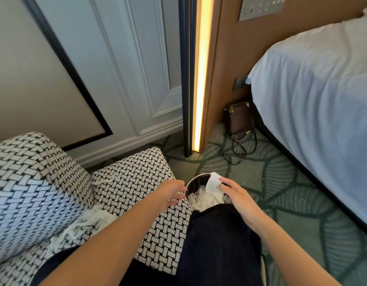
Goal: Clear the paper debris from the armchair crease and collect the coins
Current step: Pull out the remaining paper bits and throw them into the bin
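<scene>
Left hand point(172, 193) hangs with loose, spread fingers, holding nothing, above the armchair point(137, 178) arm. Right hand point(238, 196) reaches over the bin point(191, 182), fingertips touching a paper strip point(212, 183); whether it pinches the strip I cannot tell. Shredded paper point(207, 198) fills the bin. At 8 o'clock from the left hand, paper debris point(85, 223) lies in the armchair crease. A handbag point(238, 118) stands at 1 o'clock from the bin.
</scene>
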A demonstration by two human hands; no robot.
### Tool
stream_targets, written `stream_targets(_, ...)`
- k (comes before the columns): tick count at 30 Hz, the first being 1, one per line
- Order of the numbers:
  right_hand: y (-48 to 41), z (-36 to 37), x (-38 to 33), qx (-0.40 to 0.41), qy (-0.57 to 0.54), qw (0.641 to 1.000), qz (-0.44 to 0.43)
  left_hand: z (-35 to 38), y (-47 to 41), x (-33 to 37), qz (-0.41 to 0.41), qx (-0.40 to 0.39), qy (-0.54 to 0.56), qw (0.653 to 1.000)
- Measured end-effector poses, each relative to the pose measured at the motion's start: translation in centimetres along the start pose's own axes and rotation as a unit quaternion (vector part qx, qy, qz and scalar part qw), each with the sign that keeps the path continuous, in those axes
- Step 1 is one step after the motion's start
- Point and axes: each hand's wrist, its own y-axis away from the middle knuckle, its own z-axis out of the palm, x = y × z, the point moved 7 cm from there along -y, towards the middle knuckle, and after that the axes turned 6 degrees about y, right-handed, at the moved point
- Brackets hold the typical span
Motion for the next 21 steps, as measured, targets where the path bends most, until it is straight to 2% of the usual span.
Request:
stream_targets(2,0.1,0.1,0.4,-0.012,0.037,0.999,0.007,-0.9,0.0,-0.3,0.003,0.002,0.004,1.000)
stream_targets(8,0.9,-0.5,0.2,0.027,0.067,0.997,0.018,-3.3,0.6,-1.0,0.010,0.008,0.021,1.000)
stream_targets(13,1.5,1.0,-2.7,0.043,0.079,0.996,-0.014,-5.2,2.1,-1.3,0.030,0.003,0.029,0.999)
stream_targets(17,2.4,4.7,-5.4,0.018,0.072,0.996,-0.045,-8.4,3.7,-1.5,0.070,-0.004,0.011,0.997)
stream_targets(21,3.5,9.6,-7.2,-0.036,0.137,0.987,-0.076,-13.2,5.6,-1.9,0.099,0.018,0.027,0.995)
